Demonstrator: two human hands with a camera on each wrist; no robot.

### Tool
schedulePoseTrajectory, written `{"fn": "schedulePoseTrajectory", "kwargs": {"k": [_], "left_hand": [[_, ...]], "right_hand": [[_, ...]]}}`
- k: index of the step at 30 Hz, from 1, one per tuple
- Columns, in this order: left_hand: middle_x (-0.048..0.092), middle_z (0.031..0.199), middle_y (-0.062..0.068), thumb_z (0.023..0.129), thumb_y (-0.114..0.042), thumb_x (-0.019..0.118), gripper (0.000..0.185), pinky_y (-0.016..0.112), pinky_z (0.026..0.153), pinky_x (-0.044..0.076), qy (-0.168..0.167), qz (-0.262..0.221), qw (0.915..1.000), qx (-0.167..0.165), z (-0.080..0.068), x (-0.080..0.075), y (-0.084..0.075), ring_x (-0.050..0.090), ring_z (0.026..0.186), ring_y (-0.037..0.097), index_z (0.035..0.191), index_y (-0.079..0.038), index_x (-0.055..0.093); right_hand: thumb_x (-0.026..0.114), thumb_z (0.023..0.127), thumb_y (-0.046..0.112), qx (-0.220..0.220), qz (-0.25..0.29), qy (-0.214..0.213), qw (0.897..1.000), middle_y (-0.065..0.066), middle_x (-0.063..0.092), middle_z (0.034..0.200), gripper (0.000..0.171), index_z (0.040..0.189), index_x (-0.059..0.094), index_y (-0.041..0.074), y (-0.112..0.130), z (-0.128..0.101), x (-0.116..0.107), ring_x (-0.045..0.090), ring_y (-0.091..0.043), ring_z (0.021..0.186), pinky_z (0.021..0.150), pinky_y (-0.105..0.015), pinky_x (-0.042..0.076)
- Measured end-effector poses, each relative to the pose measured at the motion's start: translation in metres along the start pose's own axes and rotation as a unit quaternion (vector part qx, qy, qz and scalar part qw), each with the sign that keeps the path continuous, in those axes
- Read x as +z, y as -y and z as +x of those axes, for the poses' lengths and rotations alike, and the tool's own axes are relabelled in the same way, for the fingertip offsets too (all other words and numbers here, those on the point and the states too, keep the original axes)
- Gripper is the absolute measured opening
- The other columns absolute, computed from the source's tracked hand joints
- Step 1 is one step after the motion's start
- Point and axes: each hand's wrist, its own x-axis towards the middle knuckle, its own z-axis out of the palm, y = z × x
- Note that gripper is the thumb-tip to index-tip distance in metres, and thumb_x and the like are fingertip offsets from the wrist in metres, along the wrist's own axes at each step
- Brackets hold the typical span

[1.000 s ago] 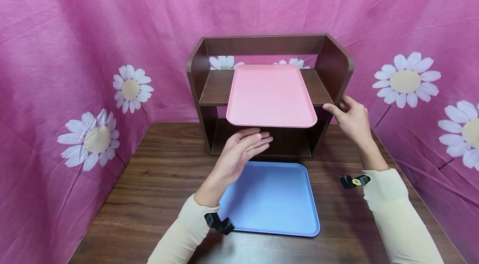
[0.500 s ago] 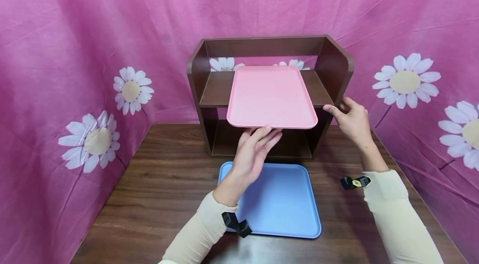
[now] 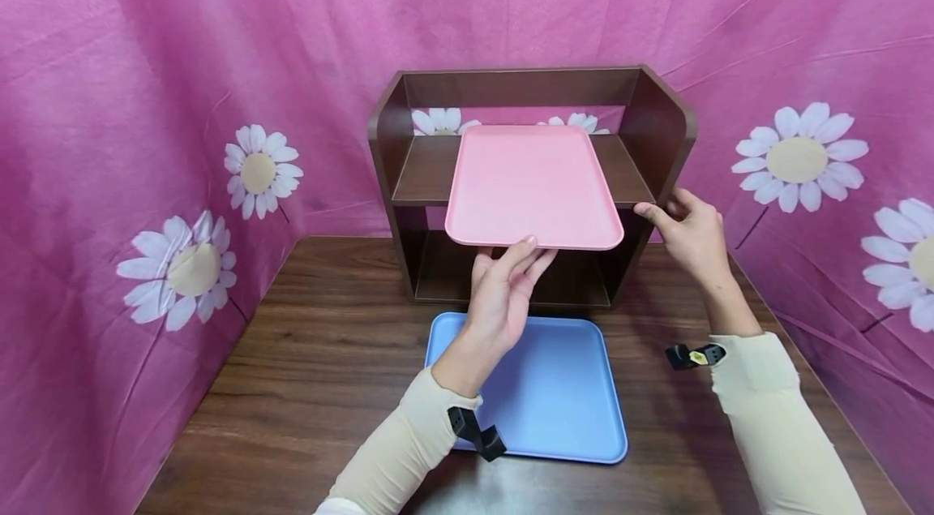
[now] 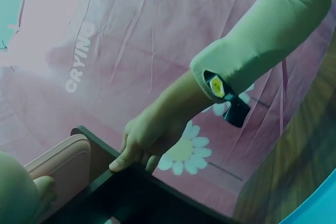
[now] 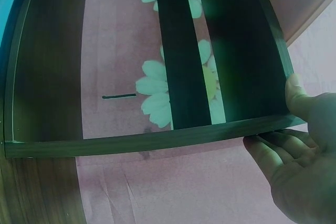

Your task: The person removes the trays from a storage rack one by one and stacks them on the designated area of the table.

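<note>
Left hand [image 3: 502, 300] pinches the pink tray [image 3: 533, 186]; right hand [image 3: 693, 239] grips the shelf [image 3: 662, 134].

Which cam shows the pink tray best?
Head: the pink tray shows nearly whole, the left hand covering just a bit of its front edge. Left wrist: part, partly behind that hand. Right wrist: a corner, cut by the frame.

From my end I count two trays: one pink tray [image 3: 535, 186], one blue tray [image 3: 558, 393]. One brown shelf unit [image 3: 521, 87]: two levels [image 3: 426, 170], two side panels [image 3: 666, 130]. Two hands: one left hand [image 3: 502, 300], one right hand [image 3: 691, 239]. Two cream sleeves [image 3: 777, 418], two black wrist devices [image 3: 696, 356]. One tabletop [image 3: 306, 385]. Head view gives me six printed daisies [image 3: 795, 160], some only partly visible. Left wrist view: one printed word [image 4: 80, 56].
</note>
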Motion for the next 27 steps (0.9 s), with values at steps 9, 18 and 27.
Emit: {"fn": "schedulePoseTrajectory", "kwargs": {"k": [9, 18, 27], "left_hand": [[0.060, 0.124, 0.015, 0.090, -0.002, 0.066, 0.051, 0.048, 0.102, 0.051, -0.039, -0.038, 0.9985, 0.011, -0.0031, -0.0019, 0.0062, 0.060, 0.123, 0.035, 0.134, -0.008, 0.041], [0.064, 0.117, 0.015, 0.089, -0.009, 0.071, 0.044, 0.049, 0.097, 0.054, -0.098, -0.044, 0.9937, 0.033, -0.0091, 0.0047, 0.0080, 0.064, 0.117, 0.034, 0.124, -0.005, 0.045], [0.066, 0.108, 0.014, 0.086, -0.007, 0.074, 0.034, 0.049, 0.095, 0.055, -0.117, -0.041, 0.9913, 0.043, -0.0086, 0.0047, 0.0068, 0.069, 0.102, 0.025, 0.111, -0.001, 0.052]], "right_hand": [[0.074, 0.083, 0.049, -0.002, -0.006, -0.002, 1.000, 0.012, 0.047, 0.052, 0.039, 0.095, 0.064, 0.013, -0.0010, 0.0003, 0.0002, 0.035, -0.003, 0.058, 0.051, -0.025, 0.028], [0.073, 0.083, 0.049, -0.001, 0.003, 0.004, 1.000, 0.023, 0.054, 0.057, 0.041, 0.100, 0.067, 0.012, -0.0010, 0.0000, -0.0001, 0.038, -0.001, 0.058, 0.051, -0.023, 0.030], [0.074, 0.083, 0.049, 0.002, 0.004, 0.003, 1.000, 0.030, 0.053, 0.059, 0.041, 0.102, 0.069, 0.013, -0.0014, 0.0000, 0.0005, 0.040, -0.002, 0.060, 0.055, -0.021, 0.031]]}}
